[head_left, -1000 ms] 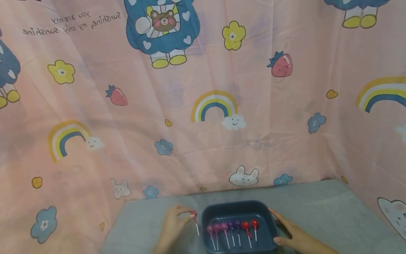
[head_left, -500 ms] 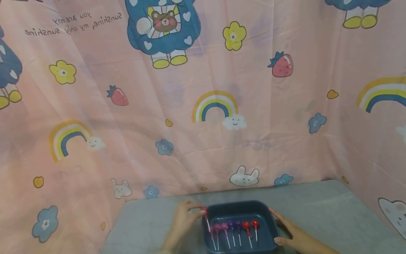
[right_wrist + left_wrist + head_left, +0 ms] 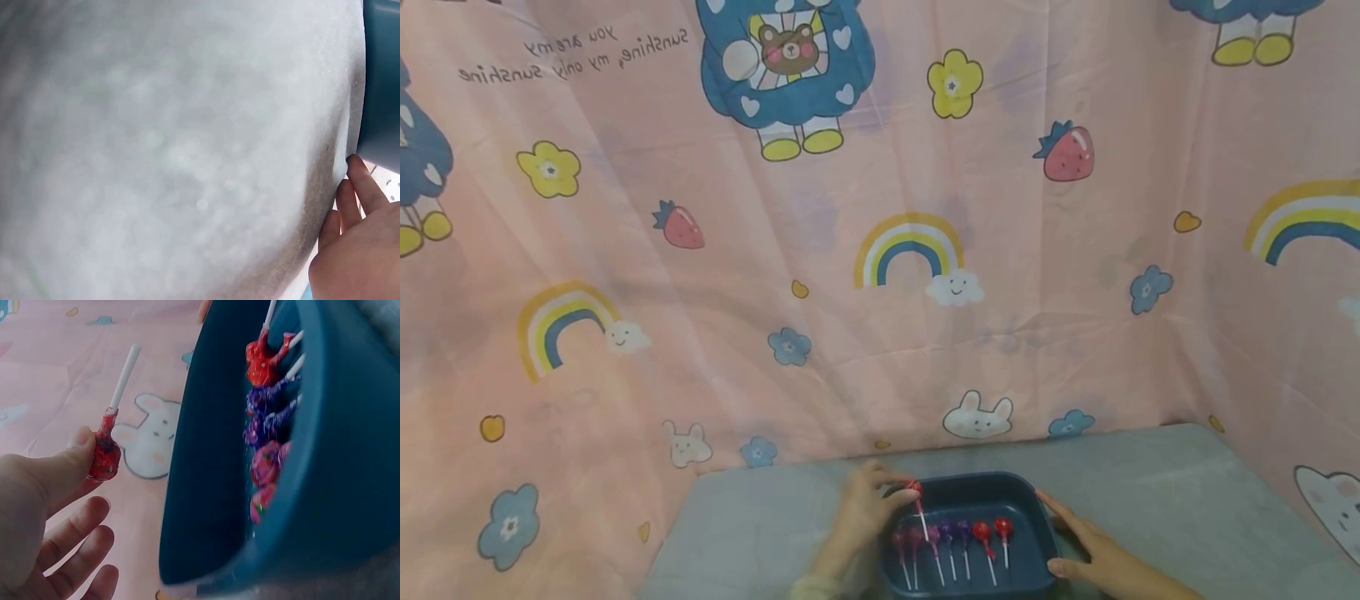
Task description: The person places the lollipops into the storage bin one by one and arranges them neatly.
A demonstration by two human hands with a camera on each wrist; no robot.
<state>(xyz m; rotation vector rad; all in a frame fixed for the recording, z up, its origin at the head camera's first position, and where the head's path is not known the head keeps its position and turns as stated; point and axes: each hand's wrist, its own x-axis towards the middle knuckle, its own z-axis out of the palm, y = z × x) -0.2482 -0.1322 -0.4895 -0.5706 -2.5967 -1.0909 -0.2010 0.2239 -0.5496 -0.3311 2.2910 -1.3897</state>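
Observation:
My left hand (image 3: 863, 510) pinches a red-wrapped lollipop (image 3: 916, 492) by its candy end, over the left part of a dark blue tray (image 3: 970, 498). In the left wrist view, thumb and fingertip hold that lollipop (image 3: 105, 456) with its white stick pointing up; the other fingers are loosely bent. Inside the tray lies a row of several lollipops: pink (image 3: 932, 535) at left, purple (image 3: 964, 532) in the middle, red (image 3: 1003, 528) at right. My right hand (image 3: 1093, 552) touches the tray's right side with extended fingers and thumb.
The tray stands on a grey cloth-covered table (image 3: 1157, 483). Behind it hangs a pink curtain (image 3: 880, 350) printed with rainbows, flowers and strawberries. A blurred pale grey surface (image 3: 175, 137) fills most of the right wrist view.
My left hand has carried the red lollipop rightward, from beside the tray to above its left part. The right hand and the tray have stayed put.

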